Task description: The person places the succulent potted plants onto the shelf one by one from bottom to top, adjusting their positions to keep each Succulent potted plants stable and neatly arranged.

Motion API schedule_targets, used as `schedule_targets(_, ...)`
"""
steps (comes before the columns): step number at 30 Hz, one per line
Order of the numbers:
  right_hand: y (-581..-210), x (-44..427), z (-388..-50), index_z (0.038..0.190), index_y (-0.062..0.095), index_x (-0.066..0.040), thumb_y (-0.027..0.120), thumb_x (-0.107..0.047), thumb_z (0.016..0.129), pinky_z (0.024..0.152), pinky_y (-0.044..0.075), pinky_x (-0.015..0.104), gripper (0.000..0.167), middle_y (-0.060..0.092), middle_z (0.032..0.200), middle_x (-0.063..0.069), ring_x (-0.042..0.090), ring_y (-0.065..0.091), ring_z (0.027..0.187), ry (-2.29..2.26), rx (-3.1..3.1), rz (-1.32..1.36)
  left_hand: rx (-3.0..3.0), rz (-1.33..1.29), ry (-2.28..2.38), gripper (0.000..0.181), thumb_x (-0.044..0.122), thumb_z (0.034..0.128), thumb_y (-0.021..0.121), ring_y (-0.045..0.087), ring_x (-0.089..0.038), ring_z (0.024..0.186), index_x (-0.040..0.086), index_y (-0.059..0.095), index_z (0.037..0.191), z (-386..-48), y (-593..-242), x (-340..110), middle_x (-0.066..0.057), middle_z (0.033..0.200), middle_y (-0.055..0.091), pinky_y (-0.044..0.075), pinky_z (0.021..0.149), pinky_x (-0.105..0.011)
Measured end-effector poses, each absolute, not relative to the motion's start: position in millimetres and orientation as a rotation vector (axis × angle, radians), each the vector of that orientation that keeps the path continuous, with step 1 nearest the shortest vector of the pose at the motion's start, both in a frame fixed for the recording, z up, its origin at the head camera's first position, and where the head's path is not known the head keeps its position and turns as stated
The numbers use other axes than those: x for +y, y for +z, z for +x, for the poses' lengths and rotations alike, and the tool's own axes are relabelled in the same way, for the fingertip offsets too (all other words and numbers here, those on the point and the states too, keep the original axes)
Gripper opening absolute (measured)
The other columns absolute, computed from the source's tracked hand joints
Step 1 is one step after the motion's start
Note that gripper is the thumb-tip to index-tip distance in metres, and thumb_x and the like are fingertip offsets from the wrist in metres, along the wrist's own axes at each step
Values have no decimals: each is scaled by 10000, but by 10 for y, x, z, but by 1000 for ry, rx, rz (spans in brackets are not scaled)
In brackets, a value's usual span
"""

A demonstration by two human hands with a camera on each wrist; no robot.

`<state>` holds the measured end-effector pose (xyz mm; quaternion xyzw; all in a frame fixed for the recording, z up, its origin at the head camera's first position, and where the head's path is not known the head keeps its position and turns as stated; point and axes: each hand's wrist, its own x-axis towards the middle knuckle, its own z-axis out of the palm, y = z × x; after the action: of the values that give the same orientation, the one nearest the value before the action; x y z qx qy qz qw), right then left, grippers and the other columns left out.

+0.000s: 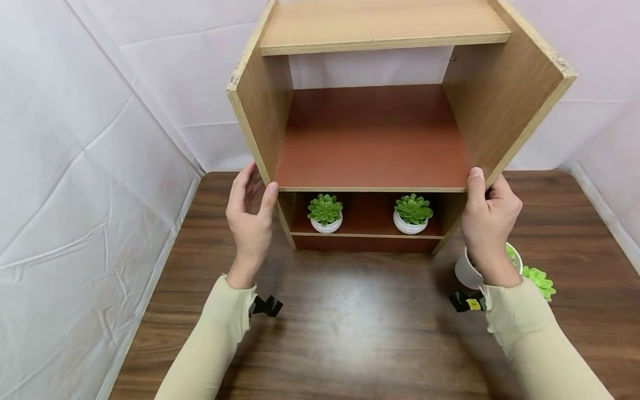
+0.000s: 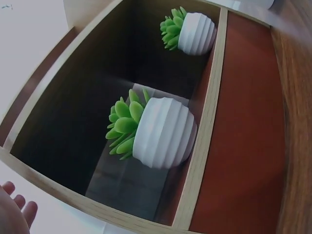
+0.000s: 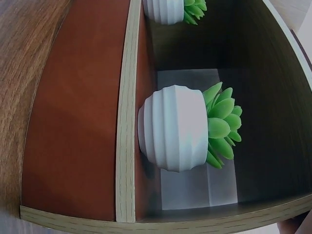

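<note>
Shelving [image 1: 370, 139] of pale wood and red-brown board stands on a dark wooden tabletop [image 1: 350, 344], between the two hands. The right hand [image 1: 490, 219] grips its right side panel, thumb on the inner face, fingers curled round the outer side. The left hand [image 1: 250, 222] is loosely spread at the left panel, thumb at the front edge; in the left wrist view its fingertips look apart from the wood. In the low compartment sit two green succulents in ribbed white pots, the left succulent [image 1: 325, 209] and the right succulent [image 1: 413, 211], well apart. A white pot [image 1: 466, 272] stands partly hidden behind the right wrist, a bright green plant [image 1: 539, 283] just beside it. Pale sleeves [image 1: 212, 328] cover both forearms, and white sheeting [image 1: 90, 166] surrounds the tabletop.
</note>
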<state>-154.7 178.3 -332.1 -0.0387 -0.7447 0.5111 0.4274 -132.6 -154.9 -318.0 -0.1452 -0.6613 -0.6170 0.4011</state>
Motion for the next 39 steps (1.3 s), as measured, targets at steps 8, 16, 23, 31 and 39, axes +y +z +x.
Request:
schedule_targets(8, -3335, 1777, -1554, 864, 708, 56, 603, -227, 971, 582, 342, 211, 321, 618, 682, -58, 78, 522, 639, 1295, -1857, -106, -1909, -444, -1514, 523, 194, 953, 654, 594, -232, 1083, 27, 487, 1419, -1613, -3229, -1647, -120, 1250, 592, 488, 877, -384)
schedule_targets(16, -3320, 1788, -1551, 814, 676, 73, 614, -230, 961, 558, 319, 211, 343, 574, 641, -114, 64, 485, 601, 1263, -1835, -45, -2089, -462, -1276, 379, 262, 1007, 510, 613, -258, 948, -20, 520, 1260, -1743, -3130, -1730, -168, 1024, 638, 468, 817, -438)
schedule_targets(23, -3306, 1775, -1537, 810, 664, 94, 605, -206, 966, 568, 312, 207, 343, 560, 637, -131, 54, 472, 607, 1269, -1847, -72, -2199, -363, -1212, 373, 242, 1017, 447, 617, -313, 964, -37, 476, 1264, -1720, -3108, -1705, -203, 1019, 630, 473, 835, -475)
schedule_targets(31, -3091, 1622, -1388, 811, 632, 144, 606, -159, 958, 598, 316, 187, 337, 550, 635, -132, 22, 457, 615, 1317, -1838, -111, -2253, -371, -1194, 393, 236, 1034, 414, 618, -311, 924, -56, 428, 1297, -1696, -3071, -1684, -191, 972, 608, 489, 805, -467)
schedule_targets(39, -3091, 1636, -1387, 802, 668, 98, 612, -168, 964, 592, 330, 191, 317, 573, 643, -118, 22, 477, 614, 1344, -1857, -101, -2261, -366, -1182, 374, 229, 1037, 415, 614, -307, 873, -59, 437, 1274, -1696, -3067, -1687, -164, 890, 583, 494, 772, -468)
